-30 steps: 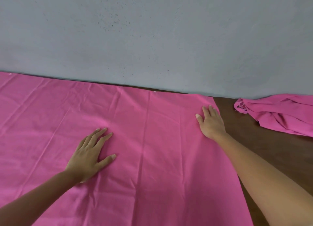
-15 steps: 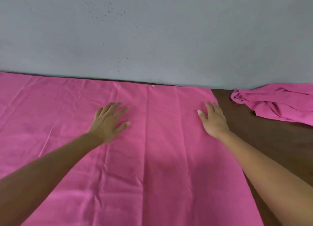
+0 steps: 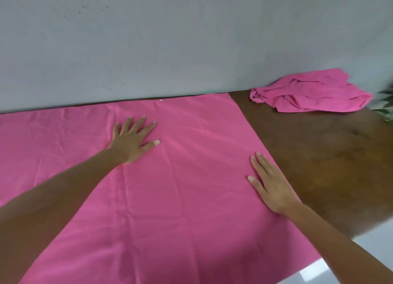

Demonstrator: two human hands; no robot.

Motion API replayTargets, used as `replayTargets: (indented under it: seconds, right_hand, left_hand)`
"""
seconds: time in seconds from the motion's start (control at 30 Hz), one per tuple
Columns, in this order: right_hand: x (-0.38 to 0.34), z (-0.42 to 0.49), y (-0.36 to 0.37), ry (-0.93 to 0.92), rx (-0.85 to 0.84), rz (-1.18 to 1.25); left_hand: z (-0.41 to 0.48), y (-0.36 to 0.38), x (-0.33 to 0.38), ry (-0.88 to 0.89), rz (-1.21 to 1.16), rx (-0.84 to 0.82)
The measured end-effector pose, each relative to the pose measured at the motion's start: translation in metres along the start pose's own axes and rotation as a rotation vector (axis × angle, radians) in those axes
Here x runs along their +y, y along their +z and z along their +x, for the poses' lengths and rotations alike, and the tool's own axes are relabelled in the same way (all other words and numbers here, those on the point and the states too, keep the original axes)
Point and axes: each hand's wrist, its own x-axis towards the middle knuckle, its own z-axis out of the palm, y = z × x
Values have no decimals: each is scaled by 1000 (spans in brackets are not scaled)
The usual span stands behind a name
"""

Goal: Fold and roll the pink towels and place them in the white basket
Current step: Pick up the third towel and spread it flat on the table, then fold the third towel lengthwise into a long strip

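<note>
Both palms flat on the spread pink towel (image 3: 191,198), nothing gripped.

My right hand (image 3: 271,184) is nearest, lying palm down with straight fingers close together just inside the towel's right edge, beside the bare brown wood of the desk (image 3: 319,156). Farther in, my left hand (image 3: 133,140) rests palm down on the same towel, fingers fanned and thumb apart, nearer the desk's far edge; neither hand grasps any cloth. The towel lies open and creased from the desk's far edge back toward me, running out of view on the left. At the far right corner a second pink towel (image 3: 312,92) sits crumpled against the grey wall (image 3: 191,39), well apart from both hands, with green leaves (image 3: 387,105) just to its right.
</note>
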Motion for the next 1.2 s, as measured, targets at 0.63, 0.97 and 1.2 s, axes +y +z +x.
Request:
replayTargets:
  seconds: [0.63, 0.97, 1.2]
  right_hand:
    - [14, -160, 1, 256, 99, 95]
    - [33, -241, 1, 538, 284, 374]
    - [39, -243, 5, 563, 307, 403]
  left_hand:
    - [-55, -3, 159, 387, -232, 98]
    - [-86, 19, 276, 632, -223, 136]
    - [-59, 6, 316, 675, -168, 120]
